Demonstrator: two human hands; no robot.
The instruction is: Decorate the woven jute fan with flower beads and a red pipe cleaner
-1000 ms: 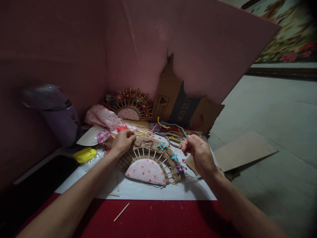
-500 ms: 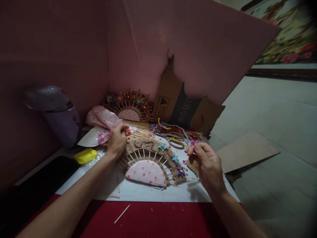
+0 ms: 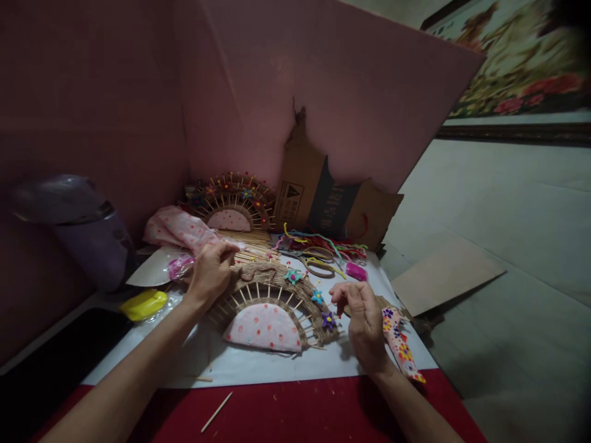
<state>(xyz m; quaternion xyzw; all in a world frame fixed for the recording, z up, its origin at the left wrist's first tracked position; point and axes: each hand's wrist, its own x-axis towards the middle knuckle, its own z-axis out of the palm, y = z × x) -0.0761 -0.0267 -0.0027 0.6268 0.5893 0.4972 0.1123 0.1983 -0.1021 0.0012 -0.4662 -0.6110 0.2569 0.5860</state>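
My left hand (image 3: pixel 211 274) is closed in a pinch over the back left of a half-round woven craft piece (image 3: pixel 305 294); what its fingers hold is hidden. That piece has twine wound on thin sticks, a dotted cloth centre (image 3: pixel 264 327), and clay flowers, among them a teal flower (image 3: pixel 292 277) and a purple flower (image 3: pixel 328 320). To its right, my right hand (image 3: pixel 364 323) is raised with fingers curled together; anything between them is too small to make out. A bright pink clay block (image 3: pixel 356 272) lies behind the right hand. Beside its wrist is a flower-patterned strip (image 3: pixel 401 347).
Scissors (image 3: pixel 318 261) and coloured yarn (image 3: pixel 341 246) lie behind. A second woven piece (image 3: pixel 231 203) leans at the back beside torn cardboard (image 3: pixel 318 191). At left are a yellow clay pack (image 3: pixel 144 305), dotted cloth (image 3: pixel 178 229) and a purple container (image 3: pixel 95 240). A stick (image 3: pixel 217 412) lies in front.
The view has shifted, so the table's things sit further left. My right hand has moved down and away from the pink block, uncovering it and the patterned strip. My left hand stays near the woven piece.
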